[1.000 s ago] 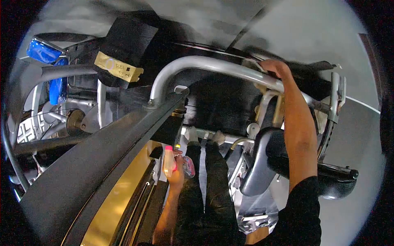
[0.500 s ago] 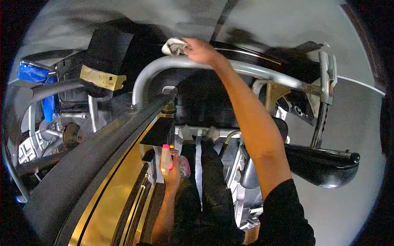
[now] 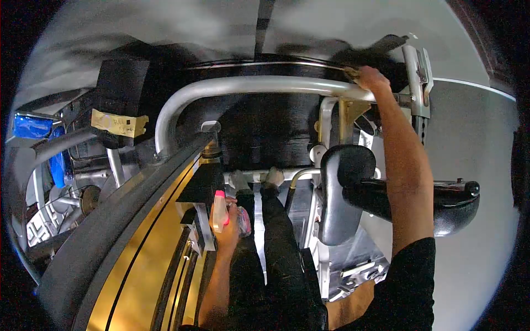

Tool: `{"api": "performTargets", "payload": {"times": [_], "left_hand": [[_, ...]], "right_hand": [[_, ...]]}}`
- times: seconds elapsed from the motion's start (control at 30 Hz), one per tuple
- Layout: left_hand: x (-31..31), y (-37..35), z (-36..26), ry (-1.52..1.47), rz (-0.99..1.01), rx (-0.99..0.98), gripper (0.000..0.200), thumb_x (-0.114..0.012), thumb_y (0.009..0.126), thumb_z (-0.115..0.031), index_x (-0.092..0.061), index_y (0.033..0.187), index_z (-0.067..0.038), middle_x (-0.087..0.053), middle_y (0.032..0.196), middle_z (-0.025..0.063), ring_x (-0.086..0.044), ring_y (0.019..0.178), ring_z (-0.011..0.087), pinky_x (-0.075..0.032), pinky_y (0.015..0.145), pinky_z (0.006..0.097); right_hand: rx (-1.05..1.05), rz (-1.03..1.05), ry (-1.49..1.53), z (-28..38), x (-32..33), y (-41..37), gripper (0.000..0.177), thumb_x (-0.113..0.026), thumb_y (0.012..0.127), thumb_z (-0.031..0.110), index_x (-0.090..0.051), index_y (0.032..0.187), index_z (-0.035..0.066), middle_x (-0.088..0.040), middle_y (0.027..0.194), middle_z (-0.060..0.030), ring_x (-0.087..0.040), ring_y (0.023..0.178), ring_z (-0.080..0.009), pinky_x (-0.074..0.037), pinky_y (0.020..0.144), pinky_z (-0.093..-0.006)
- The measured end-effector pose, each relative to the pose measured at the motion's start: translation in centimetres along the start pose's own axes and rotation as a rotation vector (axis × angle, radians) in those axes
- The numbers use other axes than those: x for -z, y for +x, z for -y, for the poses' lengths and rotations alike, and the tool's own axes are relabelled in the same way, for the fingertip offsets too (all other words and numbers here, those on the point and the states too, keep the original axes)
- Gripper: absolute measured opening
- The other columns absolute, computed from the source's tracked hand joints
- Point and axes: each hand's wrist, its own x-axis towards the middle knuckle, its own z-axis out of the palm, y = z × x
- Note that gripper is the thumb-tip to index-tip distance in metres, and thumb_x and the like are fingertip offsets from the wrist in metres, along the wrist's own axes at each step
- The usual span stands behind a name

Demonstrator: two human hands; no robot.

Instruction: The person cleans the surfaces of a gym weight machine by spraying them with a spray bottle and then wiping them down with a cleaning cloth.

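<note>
My right hand (image 3: 374, 80) is at the right end of a curved silver tube (image 3: 259, 84) on a gym machine. Its fingers are closed on a cloth (image 3: 351, 73), of which only a small, darkish edge shows past them. Lower down, my left hand (image 3: 226, 234) grips a spray bottle with a white and pink trigger head (image 3: 220, 212). The bottle's clear body (image 3: 243, 222) shows beside the fingers, over my leg. Just left of that hand is the machine's black and gold upright frame (image 3: 138, 243).
A black padded seat (image 3: 348, 193) and a black padded arm (image 3: 455, 212) stand to the right. A yellow paper label (image 3: 120, 122) is stuck on a black part at left. Blue pads (image 3: 33, 126) belong to another machine. My feet (image 3: 256, 178) are near a low silver bar.
My right hand has slid rightward along the curved tube with the cloth, from its middle to its right end. The view has shifted slightly. My left hand still holds the spray bottle.
</note>
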Motion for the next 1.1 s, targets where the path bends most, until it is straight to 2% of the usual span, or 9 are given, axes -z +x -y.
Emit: {"api": "performTargets", "payload": {"times": [0.1,0.2,0.4,0.47,0.53,0.63,0.8,0.93,1.1], "left_hand": [[0.5,0.1,-0.3,0.124,0.011,-0.009,0.011,-0.059,0.085,-0.003,-0.056,0.095,-0.001,-0.058,0.088,0.0063,-0.056,0.083,0.0148,-0.045,0.074,0.0274],[1.3,0.2,0.8,0.102,0.000,0.036,0.011,-0.059,0.084,-0.002,-0.056,0.095,-0.001,-0.058,0.089,0.0067,-0.056,0.084,0.0153,-0.045,0.074,0.0273],[1.3,0.3,1.7,-0.028,-0.037,0.045,0.010,-0.059,0.086,-0.004,-0.057,0.095,-0.001,-0.058,0.090,0.0065,-0.057,0.084,0.0144,-0.046,0.073,0.0262],[1.1,0.3,0.5,0.070,-0.009,0.039,0.010,-0.058,0.086,-0.004,-0.057,0.096,-0.001,-0.058,0.091,0.0065,-0.057,0.083,0.0142,-0.047,0.073,0.0258],[0.3,0.2,-0.6,0.161,0.030,0.037,0.010,-0.057,0.087,-0.004,-0.057,0.096,-0.001,-0.057,0.091,0.0064,-0.057,0.083,0.0140,-0.047,0.072,0.0254],[-0.6,0.1,-0.9,0.050,0.011,0.054,0.010,-0.057,0.086,-0.004,-0.057,0.096,-0.001,-0.057,0.090,0.0059,-0.056,0.080,0.0134,-0.046,0.069,0.0252],[-0.4,0.0,1.8,0.084,0.032,0.021,0.010,-0.059,0.084,-0.002,-0.056,0.093,-0.001,-0.057,0.085,0.0043,-0.055,0.078,0.0127,-0.044,0.068,0.0252],[-0.1,0.1,1.3,0.134,0.045,-0.037,0.009,-0.059,0.084,-0.003,-0.056,0.093,-0.001,-0.057,0.084,0.0043,-0.055,0.077,0.0128,-0.044,0.068,0.0257],[0.5,0.1,0.4,-0.026,0.016,0.101,0.009,-0.059,0.086,-0.003,-0.056,0.094,0.000,-0.057,0.084,0.0046,-0.056,0.077,0.0133,-0.045,0.069,0.0261]], "right_hand": [[-0.005,-0.341,0.062,-4.1,-3.9,1.9,0.035,-0.054,0.085,0.029,-0.063,0.110,0.007,-0.060,0.116,-0.0153,-0.057,0.109,-0.0311,-0.046,0.093,-0.0392],[0.313,-0.070,0.014,-3.0,-4.6,5.3,0.037,-0.055,0.082,0.023,-0.060,0.115,0.008,-0.060,0.117,-0.0151,-0.055,0.111,-0.0294,-0.046,0.093,-0.0387],[0.762,-0.107,0.439,15.5,-1.5,-1.0,0.050,-0.053,0.077,0.012,-0.051,0.126,0.010,-0.061,0.111,-0.0202,-0.059,0.101,-0.0326,-0.045,0.089,-0.0396],[0.879,-0.428,0.682,21.2,-2.3,-4.2,0.051,-0.057,0.073,0.004,-0.054,0.122,0.017,-0.062,0.105,-0.0189,-0.061,0.095,-0.0329,-0.047,0.087,-0.0402],[0.975,-0.494,0.800,23.8,-0.8,-9.2,0.053,-0.058,0.071,0.001,-0.057,0.119,0.024,-0.062,0.107,-0.0150,-0.059,0.098,-0.0308,-0.047,0.088,-0.0396],[1.048,-0.805,0.693,23.5,-2.9,-10.5,0.056,-0.056,0.070,-0.002,-0.059,0.117,0.029,-0.059,0.114,-0.0110,-0.056,0.106,-0.0295,-0.046,0.091,-0.0396],[0.859,-0.885,0.450,14.9,-4.5,-10.0,0.061,-0.054,0.068,-0.005,-0.058,0.118,0.029,-0.054,0.120,-0.0097,-0.052,0.111,-0.0300,-0.045,0.093,-0.0395],[0.323,-0.877,0.484,6.4,-6.3,-11.4,0.059,-0.052,0.071,-0.009,-0.059,0.119,0.024,-0.051,0.127,-0.0137,-0.048,0.117,-0.0343,-0.041,0.097,-0.0410],[0.045,-1.327,0.926,2.8,-8.8,-9.2,0.062,-0.047,0.067,-0.012,-0.057,0.123,0.014,-0.047,0.128,-0.0225,-0.043,0.122,-0.0370,-0.035,0.103,-0.0426]]}}
